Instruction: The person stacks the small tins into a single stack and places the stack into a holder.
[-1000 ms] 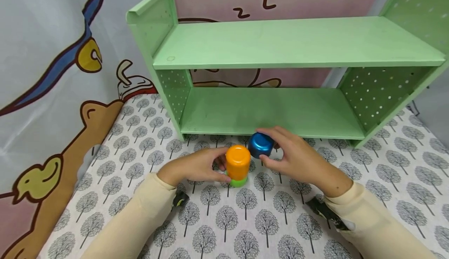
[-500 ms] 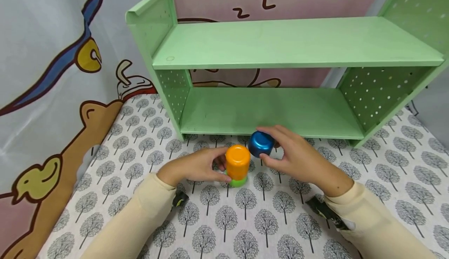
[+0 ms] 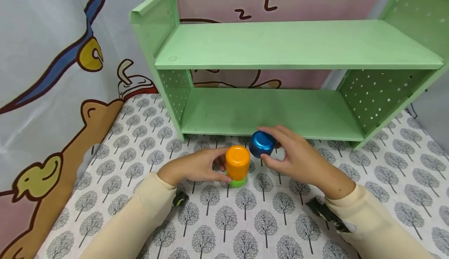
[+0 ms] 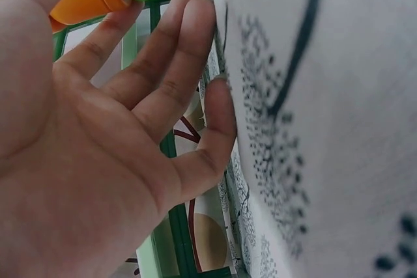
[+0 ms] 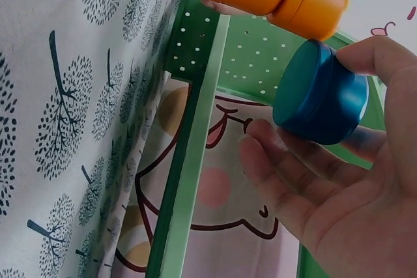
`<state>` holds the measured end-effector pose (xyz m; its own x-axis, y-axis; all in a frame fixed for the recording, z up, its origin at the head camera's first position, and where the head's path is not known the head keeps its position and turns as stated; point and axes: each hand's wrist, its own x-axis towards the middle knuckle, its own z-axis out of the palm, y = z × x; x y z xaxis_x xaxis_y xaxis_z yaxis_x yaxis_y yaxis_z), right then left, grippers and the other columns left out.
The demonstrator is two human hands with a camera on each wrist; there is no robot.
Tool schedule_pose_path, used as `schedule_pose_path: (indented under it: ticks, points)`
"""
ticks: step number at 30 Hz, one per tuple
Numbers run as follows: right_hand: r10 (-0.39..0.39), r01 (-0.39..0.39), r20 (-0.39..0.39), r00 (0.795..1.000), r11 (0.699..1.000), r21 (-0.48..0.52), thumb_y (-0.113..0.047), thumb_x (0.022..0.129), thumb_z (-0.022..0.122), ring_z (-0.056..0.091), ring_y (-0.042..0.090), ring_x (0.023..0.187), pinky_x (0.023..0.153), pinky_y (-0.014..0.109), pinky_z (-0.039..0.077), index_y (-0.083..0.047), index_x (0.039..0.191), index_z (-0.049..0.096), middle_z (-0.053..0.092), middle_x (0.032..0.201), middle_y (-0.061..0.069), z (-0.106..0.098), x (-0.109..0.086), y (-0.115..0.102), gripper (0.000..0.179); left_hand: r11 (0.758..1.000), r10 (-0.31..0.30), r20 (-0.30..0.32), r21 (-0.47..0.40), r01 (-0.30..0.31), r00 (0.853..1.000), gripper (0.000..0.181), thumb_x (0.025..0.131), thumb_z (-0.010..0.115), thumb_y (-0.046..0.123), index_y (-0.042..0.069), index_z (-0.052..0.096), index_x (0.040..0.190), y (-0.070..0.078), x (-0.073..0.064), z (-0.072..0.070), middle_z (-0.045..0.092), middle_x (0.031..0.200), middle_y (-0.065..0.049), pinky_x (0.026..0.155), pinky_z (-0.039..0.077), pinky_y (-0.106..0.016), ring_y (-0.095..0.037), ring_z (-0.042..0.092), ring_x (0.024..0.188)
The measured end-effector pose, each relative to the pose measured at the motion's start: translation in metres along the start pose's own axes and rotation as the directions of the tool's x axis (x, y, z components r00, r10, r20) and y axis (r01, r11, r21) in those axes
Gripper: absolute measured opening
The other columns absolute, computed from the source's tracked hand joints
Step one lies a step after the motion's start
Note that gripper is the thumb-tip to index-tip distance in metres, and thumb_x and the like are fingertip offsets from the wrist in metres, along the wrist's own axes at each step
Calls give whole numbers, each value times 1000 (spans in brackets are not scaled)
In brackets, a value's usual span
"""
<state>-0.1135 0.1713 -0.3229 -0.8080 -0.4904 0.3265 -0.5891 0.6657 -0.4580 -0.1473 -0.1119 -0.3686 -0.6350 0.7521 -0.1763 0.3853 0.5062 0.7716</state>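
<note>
Your left hand (image 3: 196, 165) has thumb and fingers about the orange cups (image 3: 237, 162), stacked on the green cup (image 3: 238, 182); an uneven squeeze could topple them. Just beyond, your right hand (image 3: 296, 154) pinches the tilted blue cup (image 3: 262, 144), raised beside the stack: slack fingers could drop it, a nudge upset the stack. Farther back stands the green shelf (image 3: 273, 105).

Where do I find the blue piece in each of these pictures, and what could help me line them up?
Head: the blue piece is right of centre, below mid-height, in the right hand.
Left wrist: not in it.
Right wrist: the blue piece is right of centre, above mid-height.
Shared landmark: the green piece, at the top edge in both wrist views.
</note>
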Motion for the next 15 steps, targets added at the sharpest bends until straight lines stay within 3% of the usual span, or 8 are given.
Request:
schedule_pose_path:
  ticks: [15]
  points:
    - [-17, 17, -24, 1000, 1000, -7, -21, 84, 78, 66, 20, 97, 78, 36, 62, -10, 144, 50, 63, 123, 12, -3, 0, -2, 66, 1000, -7, 0, -4, 7, 1000, 61, 84, 82, 26, 17, 52, 137, -1, 1, 0, 65, 109, 5, 94, 55, -29, -16, 64, 101]
